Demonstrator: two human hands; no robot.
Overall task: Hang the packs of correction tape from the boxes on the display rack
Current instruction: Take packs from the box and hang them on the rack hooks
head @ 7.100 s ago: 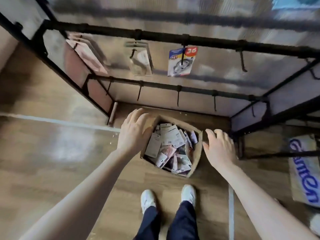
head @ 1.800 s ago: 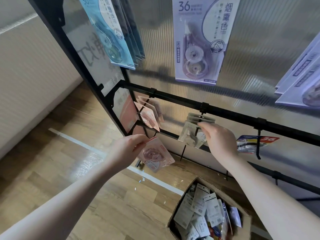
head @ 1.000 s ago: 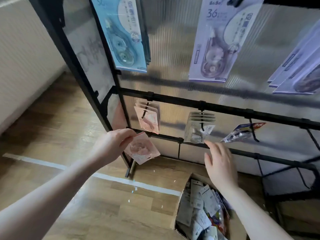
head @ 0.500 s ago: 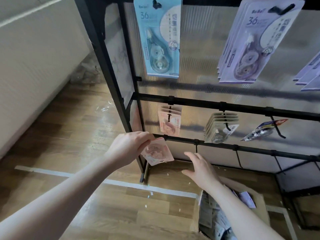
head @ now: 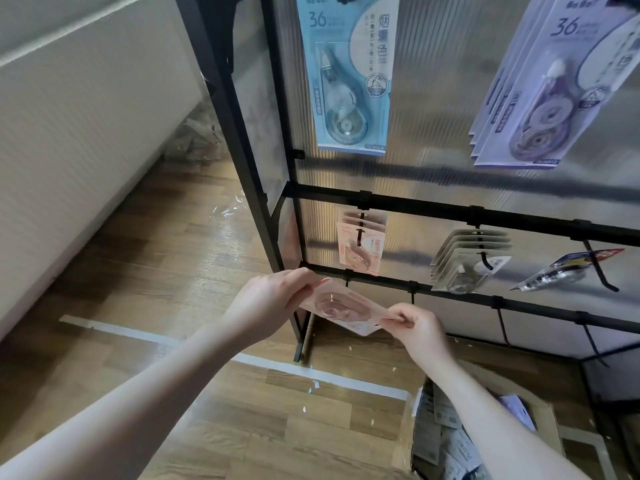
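Both hands are holding one pink correction tape pack (head: 341, 308) level in front of the display rack (head: 242, 140), just below the lower crossbar (head: 450, 295). The left hand (head: 266, 304) is pinching the pack's left end between thumb and curled fingers; the right hand (head: 417, 329) is pinching its right end, fingers bent and pressed together. The matching pink packs (head: 360, 249) are hanging on a hook (head: 360, 233) under the middle crossbar (head: 485, 216), above and slightly right of the held pack. Grey packs (head: 465, 263) are filling the neighbouring hook, and a dark-printed pack (head: 568, 270) is lying tilted on the hook beyond. Blue packs (head: 346, 74) and lilac packs (head: 540, 88) are hanging on the top row. The cardboard box (head: 540, 427) of remaining packs is standing on the wooden floor (head: 166, 278) at lower right.

Risks, as judged from this view: the pack is lying flat, so its hang hole, not visible here, is probably not yet facing the hook tip, and a misaligned push could be bending or tearing the card. The pink hook is already carrying several packs, so crowding could be nudging the front ones off. A light two-ended pinch could be letting the pack slip to the floor during reorientation
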